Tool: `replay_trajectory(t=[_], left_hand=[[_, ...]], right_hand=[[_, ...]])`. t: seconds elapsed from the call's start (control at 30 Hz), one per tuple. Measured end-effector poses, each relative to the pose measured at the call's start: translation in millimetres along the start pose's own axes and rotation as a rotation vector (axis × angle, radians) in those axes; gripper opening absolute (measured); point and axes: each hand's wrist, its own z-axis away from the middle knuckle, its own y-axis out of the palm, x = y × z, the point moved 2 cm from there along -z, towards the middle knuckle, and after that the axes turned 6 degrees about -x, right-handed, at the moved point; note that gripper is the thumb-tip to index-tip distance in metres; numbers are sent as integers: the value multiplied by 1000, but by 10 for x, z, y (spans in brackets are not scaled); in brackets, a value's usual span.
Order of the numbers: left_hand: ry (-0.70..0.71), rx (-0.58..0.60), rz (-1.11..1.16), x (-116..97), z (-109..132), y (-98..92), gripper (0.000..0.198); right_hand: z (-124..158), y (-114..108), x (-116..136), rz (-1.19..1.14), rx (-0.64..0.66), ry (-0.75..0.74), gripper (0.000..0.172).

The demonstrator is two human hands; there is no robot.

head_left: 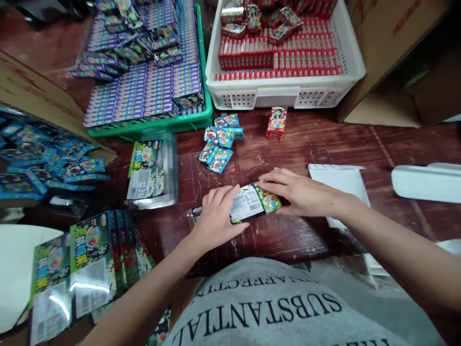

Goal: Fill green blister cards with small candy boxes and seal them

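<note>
Both my hands hold one small printed pack (255,203) with a green end and a white barcode label, low over the wooden table (324,139). My left hand (216,218) wraps its near end, fingers curled over it. My right hand (298,192) pinches the far green end with its fingertips. Part of a clear plastic sleeve (194,214) shows under my left hand. Just beyond lie several loose blue packets (219,142) and a short stack of red packets (276,123).
A green crate (201,81) of purple packets and a white crate (288,93) of red packets stand at the back. A clear-sleeved pack (151,170) lies left of centre. Finished packs (90,264) stand at lower left, blue packets (46,158) in a box at far left, cardboard (392,62) at right.
</note>
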Motion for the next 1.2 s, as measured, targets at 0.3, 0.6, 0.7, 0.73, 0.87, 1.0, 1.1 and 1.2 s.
replay_trajectory(t=[0.3, 0.6, 0.7, 0.73, 0.87, 1.0, 1.1, 1.2], left_hand=[[-15, -45, 72, -5, -28, -62, 91], [21, -158, 26, -63, -39, -68, 92], [37, -141, 23, -113, -34, -32, 93], [35, -147, 20, -137, -36, -19, 92], [16, -229, -7, -219, -54, 22, 86], [16, -266, 10, -255, -86, 59, 86], [-21, -307, 85, -315, -136, 55, 93], [-156, -418, 223, -390, -192, 10, 100]], right_hand=[[125, -228, -55, 48, -263, 68, 70], [218, -151, 93, 3, -148, 22, 70], [240, -170, 40, -28, -99, -16, 71], [236, -169, 23, -35, -87, -35, 71], [207, -170, -8, -41, -93, -57, 69], [192, -201, -16, -105, -84, -24, 70], [162, -176, -18, -235, -131, 37, 85], [135, -71, 1, -443, -442, 231, 81]])
